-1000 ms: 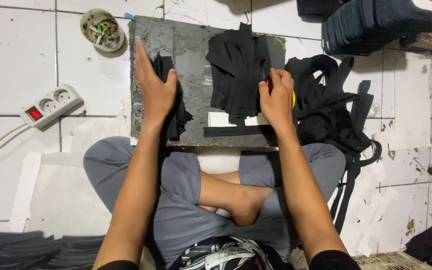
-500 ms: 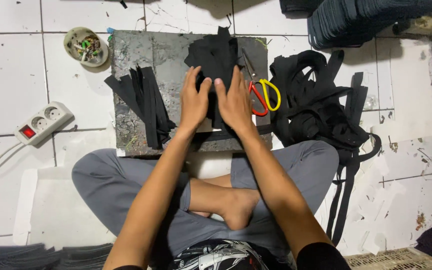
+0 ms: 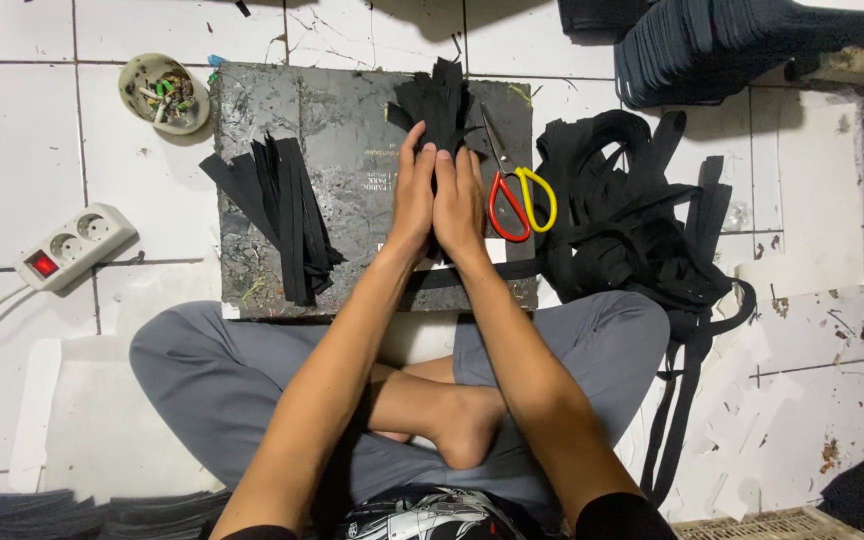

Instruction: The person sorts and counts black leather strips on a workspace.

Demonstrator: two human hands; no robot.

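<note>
Since the earlier frame the two hands have been drawn tighter together, edge to edge, over the bundle of black strips, which is now pinched between them rather than covered by spread palms. The left hand and the right hand are held flat, fingers straight and closed side by side, the bundle squeezed between them; only its far end is seen fanning out beyond the fingertips. Its long axis runs near to far, in line with the forearms, and both hands are equally close to it. One dark work board lies under it. A second stack of black strips lies to the left, well apart. One pair of scissors with one red and one yellow handle lies just right of the right hand.
</note>
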